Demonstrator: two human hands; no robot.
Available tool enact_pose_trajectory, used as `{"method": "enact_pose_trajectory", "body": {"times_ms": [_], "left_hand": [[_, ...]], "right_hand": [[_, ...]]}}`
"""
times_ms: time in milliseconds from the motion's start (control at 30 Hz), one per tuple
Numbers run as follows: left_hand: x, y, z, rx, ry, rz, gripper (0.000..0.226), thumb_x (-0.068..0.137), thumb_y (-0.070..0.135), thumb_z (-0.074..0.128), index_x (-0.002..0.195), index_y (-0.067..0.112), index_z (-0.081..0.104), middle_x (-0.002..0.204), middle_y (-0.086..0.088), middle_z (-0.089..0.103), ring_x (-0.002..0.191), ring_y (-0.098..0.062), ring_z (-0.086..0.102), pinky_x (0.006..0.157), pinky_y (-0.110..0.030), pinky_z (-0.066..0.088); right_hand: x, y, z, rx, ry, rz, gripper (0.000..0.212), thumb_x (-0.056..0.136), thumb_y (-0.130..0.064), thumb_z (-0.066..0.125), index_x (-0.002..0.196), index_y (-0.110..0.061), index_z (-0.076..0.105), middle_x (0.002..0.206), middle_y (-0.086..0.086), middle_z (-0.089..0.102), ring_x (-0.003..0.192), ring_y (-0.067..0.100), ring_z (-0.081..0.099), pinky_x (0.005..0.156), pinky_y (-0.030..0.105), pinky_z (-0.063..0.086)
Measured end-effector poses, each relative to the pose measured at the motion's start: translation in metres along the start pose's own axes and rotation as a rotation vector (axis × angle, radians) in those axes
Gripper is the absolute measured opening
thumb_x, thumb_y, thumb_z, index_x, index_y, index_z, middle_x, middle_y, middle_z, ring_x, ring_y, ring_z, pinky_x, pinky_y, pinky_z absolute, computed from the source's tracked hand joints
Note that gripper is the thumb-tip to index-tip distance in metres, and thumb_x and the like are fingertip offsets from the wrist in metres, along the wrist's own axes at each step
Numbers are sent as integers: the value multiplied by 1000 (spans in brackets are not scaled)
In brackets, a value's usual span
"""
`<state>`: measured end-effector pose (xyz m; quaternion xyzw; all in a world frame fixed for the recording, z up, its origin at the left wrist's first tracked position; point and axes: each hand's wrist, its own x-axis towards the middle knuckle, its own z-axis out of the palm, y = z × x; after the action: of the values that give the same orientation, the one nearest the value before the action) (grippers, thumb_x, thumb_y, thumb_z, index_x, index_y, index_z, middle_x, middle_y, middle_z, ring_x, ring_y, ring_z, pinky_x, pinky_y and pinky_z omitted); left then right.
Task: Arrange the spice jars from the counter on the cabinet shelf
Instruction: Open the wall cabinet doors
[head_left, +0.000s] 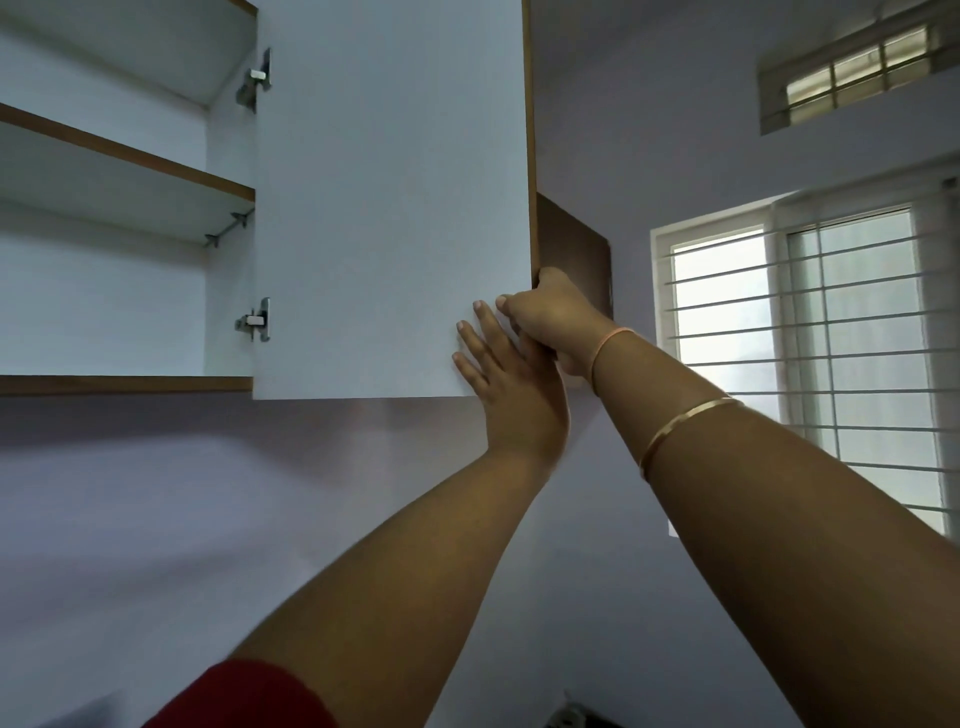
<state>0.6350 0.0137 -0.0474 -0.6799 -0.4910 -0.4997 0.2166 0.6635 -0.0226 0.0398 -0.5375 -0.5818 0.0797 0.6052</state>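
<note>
Red sleeve (244, 693) at bottom edge, both bare arms raised. Left hand (511, 384) flat, fingers spread, pressed on white inner face of open cabinet door (389, 208). Right hand (550, 312) clenched around door's brown outer edge near lower corner. Beyond: white cabinet shelf with brown front strip (124, 150), bare where visible. Spice jars, counter out of view. Step judged: door handling; next calls for fetching jars from below.
</note>
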Motion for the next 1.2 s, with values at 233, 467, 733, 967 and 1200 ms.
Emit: {"method": "enact_pose_trajectory", "body": {"times_ms": [233, 467, 733, 967, 1200], "left_hand": [[2, 2, 2, 43, -25, 20, 61, 103, 30, 20, 146, 3, -15, 153, -26, -15, 140, -45, -11, 113, -52, -3], [-3, -11, -23, 103, -162, 102, 68, 103, 38, 23, 147, 5, -16, 153, -23, -20, 141, -42, -16, 114, -51, -4], [10, -87, -65, 198, -280, 483, 77, 91, 64, 19, 149, 22, -10, 158, -8, -15, 141, -31, -23, 109, -54, -16], [20, -156, -107, 282, -221, 475, 77, 89, 67, 28, 149, 26, 3, 158, -12, -9, 144, -32, -16, 113, -53, -10], [29, -226, -157, 398, -166, 461, 76, 90, 56, 40, 148, 22, 5, 158, -15, -6, 144, -34, -13, 113, -55, -5]], "right_hand": [[5, 5, 1, 26, 12, 5, 38, 91, -18, 59, 127, -11, 48, 117, 8, 58, 103, 23, 57, 83, 32, 51], [-15, -7, 8, -116, 132, -35, 42, 91, -23, 59, 128, -9, 45, 117, 9, 59, 94, 21, 56, 78, 30, 44], [-42, -34, 43, -539, 325, -120, 93, 88, -21, 64, 151, -14, -4, 157, 21, 5, 138, 45, 28, 106, 47, 38], [-56, -51, 80, -863, 435, -270, 99, 86, -33, 65, 151, -11, -6, 156, 25, -14, 143, 44, -12, 116, 52, -1], [-78, -100, 135, -759, 273, -427, 85, 88, -29, 58, 151, -8, 6, 156, 25, -11, 145, 41, -7, 119, 47, 6]]}}
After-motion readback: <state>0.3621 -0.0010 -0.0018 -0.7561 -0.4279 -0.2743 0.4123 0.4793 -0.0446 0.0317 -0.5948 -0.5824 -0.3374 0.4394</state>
